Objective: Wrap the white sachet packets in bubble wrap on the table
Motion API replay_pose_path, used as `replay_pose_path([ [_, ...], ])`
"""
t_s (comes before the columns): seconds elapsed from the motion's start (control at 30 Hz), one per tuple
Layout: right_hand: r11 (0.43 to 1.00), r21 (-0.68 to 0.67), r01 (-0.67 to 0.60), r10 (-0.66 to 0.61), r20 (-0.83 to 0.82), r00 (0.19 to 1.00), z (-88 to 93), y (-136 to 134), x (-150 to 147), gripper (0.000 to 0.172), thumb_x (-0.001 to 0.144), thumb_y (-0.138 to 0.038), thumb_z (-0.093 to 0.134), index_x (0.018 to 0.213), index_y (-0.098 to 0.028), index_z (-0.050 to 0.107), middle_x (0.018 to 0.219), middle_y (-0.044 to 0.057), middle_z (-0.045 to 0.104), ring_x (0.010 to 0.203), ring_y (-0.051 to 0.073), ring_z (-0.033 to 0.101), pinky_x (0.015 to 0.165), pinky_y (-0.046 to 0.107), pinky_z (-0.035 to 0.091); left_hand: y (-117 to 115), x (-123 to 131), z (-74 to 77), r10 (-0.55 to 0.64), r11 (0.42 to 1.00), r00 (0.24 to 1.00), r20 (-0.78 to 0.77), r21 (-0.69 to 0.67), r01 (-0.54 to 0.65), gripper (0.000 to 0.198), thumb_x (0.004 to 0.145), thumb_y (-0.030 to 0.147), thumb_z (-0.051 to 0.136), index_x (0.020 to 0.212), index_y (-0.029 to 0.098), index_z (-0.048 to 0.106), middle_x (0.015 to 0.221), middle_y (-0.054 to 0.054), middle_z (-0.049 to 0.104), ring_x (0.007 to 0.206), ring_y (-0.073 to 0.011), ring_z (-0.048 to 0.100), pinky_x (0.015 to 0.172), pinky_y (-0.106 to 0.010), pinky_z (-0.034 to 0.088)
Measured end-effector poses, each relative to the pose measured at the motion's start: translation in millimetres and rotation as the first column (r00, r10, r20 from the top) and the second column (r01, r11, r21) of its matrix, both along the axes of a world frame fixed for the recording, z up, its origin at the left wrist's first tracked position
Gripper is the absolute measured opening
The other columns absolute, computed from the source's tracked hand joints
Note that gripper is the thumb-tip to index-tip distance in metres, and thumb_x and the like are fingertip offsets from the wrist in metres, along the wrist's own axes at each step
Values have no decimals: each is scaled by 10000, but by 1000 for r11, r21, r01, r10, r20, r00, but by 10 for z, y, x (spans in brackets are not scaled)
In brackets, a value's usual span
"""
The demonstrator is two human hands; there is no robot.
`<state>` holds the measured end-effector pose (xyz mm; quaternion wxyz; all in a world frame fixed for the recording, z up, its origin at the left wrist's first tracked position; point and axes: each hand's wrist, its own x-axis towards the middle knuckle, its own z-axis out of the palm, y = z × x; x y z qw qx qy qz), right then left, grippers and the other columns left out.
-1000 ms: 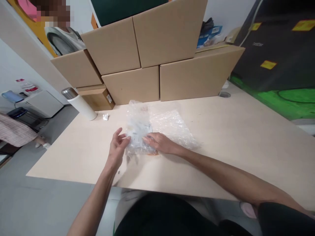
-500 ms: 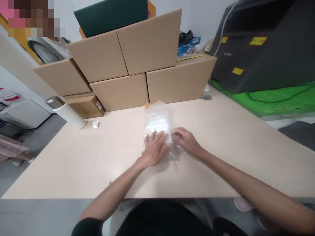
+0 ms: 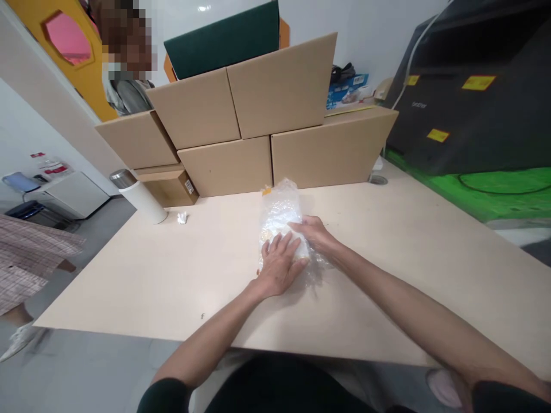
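A package in clear, crinkled bubble wrap (image 3: 282,209) lies on the pale table, with a white sheet-like content and an orange patch at its far left corner. My left hand (image 3: 279,267) rests flat on its near part, fingers spread. At the right edge, my right hand (image 3: 316,232) grips the package, thumb on top and the other fingers mostly hidden along the side. Loose clear film spreads out below and to the right of that hand.
Cardboard boxes (image 3: 228,166) are stacked along the table's back, a dark green box (image 3: 224,43) on top. A white flask (image 3: 144,198) and a crumpled white scrap (image 3: 182,218) stand at the left. A black machine (image 3: 469,120) is at the right. Another person (image 3: 129,94) is behind the boxes.
My right hand has shifted onto the package's right edge, its thumb now over the top. My left hand stays flat on it. The camera view has turned slightly left.
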<state>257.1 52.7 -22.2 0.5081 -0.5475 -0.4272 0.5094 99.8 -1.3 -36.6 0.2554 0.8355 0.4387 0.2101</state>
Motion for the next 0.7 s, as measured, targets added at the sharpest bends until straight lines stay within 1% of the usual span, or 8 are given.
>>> replay_pose_path([
  [0.1, 997, 20, -78, 79, -50, 996, 132, -202, -4, 397, 530, -450, 830, 720, -164, 631, 644, 3, 647, 605, 159, 577, 559, 281, 460, 84, -145, 232, 41, 996, 999, 18, 77, -42, 594, 958, 543, 437, 1511, 340, 365, 1653, -38, 173, 1529, -330, 21, 1180, -600, -16],
  [0.2, 923, 42, -381, 384, -91, 919, 383, -514, 26, 403, 568, -444, 841, 812, -161, 688, 744, 29, 704, 666, 179, 636, 618, 295, 503, 199, -377, 564, 67, 988, 994, 91, 136, -79, 549, 928, 574, 481, 1433, 359, 490, 1624, 9, 272, 1531, -319, -7, 1167, -591, -119],
  [0.27, 846, 43, -531, 533, -65, 844, 582, -717, 47, 348, 620, -436, 829, 802, -168, 702, 764, 35, 705, 672, 169, 639, 612, 280, 503, 231, -540, 750, 8, 1000, 969, 246, -7, -6, 558, 867, 675, 519, 1327, 371, 604, 1542, 8, 435, 1516, -336, 140, 1195, -585, -23],
  [0.33, 845, 61, -532, 536, -92, 840, 746, -853, 52, 318, 664, -439, 811, 812, -180, 700, 741, 27, 689, 632, 152, 619, 569, 262, 484, 208, -670, 841, -36, 943, 899, 437, -283, 175, 694, 794, 787, 511, 1296, 326, 643, 1461, -50, 536, 1447, -360, 329, 1189, -545, 195],
  [0.4, 893, 86, -441, 449, -127, 885, 824, -883, 29, 324, 679, -452, 804, 829, -190, 685, 720, 16, 669, 588, 135, 589, 526, 248, 455, 149, -744, 814, 48, 790, 793, 607, -509, 342, 871, 726, 881, 458, 1285, 242, 655, 1376, -125, 603, 1370, -382, 444, 1114, -501, 362],
  [0.5, 960, 102, -259, 271, -131, 953, 727, -724, -59, 380, 649, -496, 815, 793, -192, 638, 705, 7, 642, 562, 123, 546, 501, 244, 420, 74, -754, 619, 306, 621, 618, 724, -644, 447, 1028, 682, 953, 358, 1240, 138, 647, 1247, -191, 664, 1314, -412, 500, 1039, -503, 443],
  [0.6, 992, 87, -88, 93, -60, 994, 423, -411, -172, 453, 622, -588, 779, 698, -205, 549, 647, -9, 580, 564, 131, 504, 504, 260, 401, 76, -679, 401, 478, 593, 453, 752, -657, 465, 1020, 716, 934, 344, 1253, 106, 599, 1234, -217, 660, 1294, -407, 521, 1031, -533, 446],
  [0.7, 992, 99, 84, -103, 206, 973, 71, -104, -258, 509, 649, -670, 674, 598, -236, 412, 559, -42, 442, 543, 122, 418, 488, 262, 354, 134, -580, 252, 502, 649, 401, 766, -640, 411, 795, 749, 739, 624, 1251, 125, 576, 1228, -200, 664, 1217, -375, 590, 1016, -502, 469],
])
